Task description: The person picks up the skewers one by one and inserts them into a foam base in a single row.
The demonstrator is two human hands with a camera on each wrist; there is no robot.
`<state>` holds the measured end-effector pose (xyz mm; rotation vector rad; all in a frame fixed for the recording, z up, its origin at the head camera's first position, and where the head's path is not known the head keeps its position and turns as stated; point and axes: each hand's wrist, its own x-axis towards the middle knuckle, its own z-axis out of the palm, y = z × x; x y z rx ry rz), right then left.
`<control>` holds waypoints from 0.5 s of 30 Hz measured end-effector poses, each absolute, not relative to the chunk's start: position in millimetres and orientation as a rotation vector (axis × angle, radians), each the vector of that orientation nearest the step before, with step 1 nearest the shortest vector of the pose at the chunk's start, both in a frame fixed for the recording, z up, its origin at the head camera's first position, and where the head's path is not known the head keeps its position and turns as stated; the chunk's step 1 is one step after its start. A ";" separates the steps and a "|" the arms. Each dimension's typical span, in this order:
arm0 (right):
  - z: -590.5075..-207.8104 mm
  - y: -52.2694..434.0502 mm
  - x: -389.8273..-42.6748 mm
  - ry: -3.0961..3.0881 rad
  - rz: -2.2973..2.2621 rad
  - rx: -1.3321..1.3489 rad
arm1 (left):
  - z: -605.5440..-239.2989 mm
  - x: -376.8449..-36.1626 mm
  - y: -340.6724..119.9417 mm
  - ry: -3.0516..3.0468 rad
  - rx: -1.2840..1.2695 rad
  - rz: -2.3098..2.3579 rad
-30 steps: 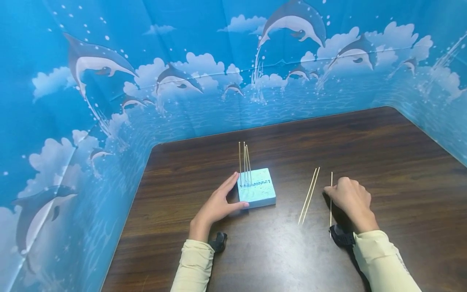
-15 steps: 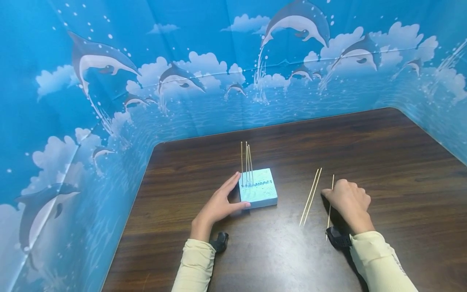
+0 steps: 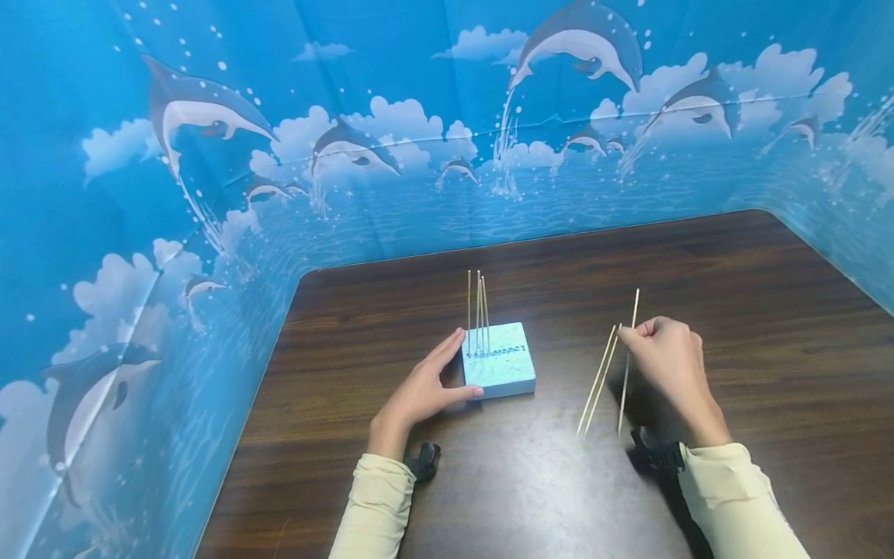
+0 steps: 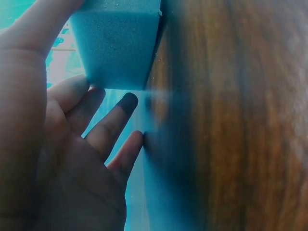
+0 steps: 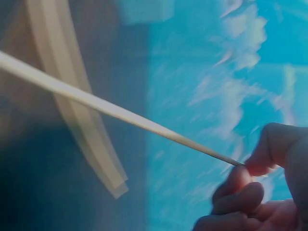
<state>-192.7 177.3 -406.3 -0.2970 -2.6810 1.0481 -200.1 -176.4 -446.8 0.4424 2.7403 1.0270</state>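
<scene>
A light blue foam block (image 3: 499, 369) sits on the dark wooden table (image 3: 545, 497), with three thin wooden skewers (image 3: 478, 312) standing upright in its far left part. My left hand (image 3: 424, 390) rests against the block's left side, fingers straight along it and thumb at its near corner; the left wrist view shows the block (image 4: 118, 43) between thumb and fingers. My right hand (image 3: 667, 359) pinches one skewer (image 3: 626, 365) and holds it tilted above the table; the right wrist view shows the fingertips (image 5: 252, 166) pinching that skewer (image 5: 115, 111). Two more skewers (image 3: 598, 380) lie flat just left of it.
A blue dolphin-print backdrop (image 3: 391, 155) walls the table at the back, left and right. Black wrist-camera mounts (image 3: 423, 460) sit under both wrists. The wooden surface stretches to the right and toward me.
My right hand has lifted one skewer off the table and raised it, tilting its far end up. The left hand stays against the block.
</scene>
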 end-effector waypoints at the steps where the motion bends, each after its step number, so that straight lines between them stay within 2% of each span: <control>1: -398.5 170.4 -192.7 -2.606 1.059 -0.264 | -446.9 -199.8 -176.8 2.741 0.440 1.024; 7: -360.7 122.9 -200.6 -2.191 1.114 0.095 | -446.0 -199.1 -178.0 2.747 0.437 1.026; 11: -354.4 93.3 -210.8 -2.027 1.165 0.339 | -444.8 -198.9 -177.3 2.746 0.441 1.017; 15: -355.4 70.8 -219.2 -1.990 1.203 0.465 | -444.9 -199.9 -176.1 2.750 0.442 0.997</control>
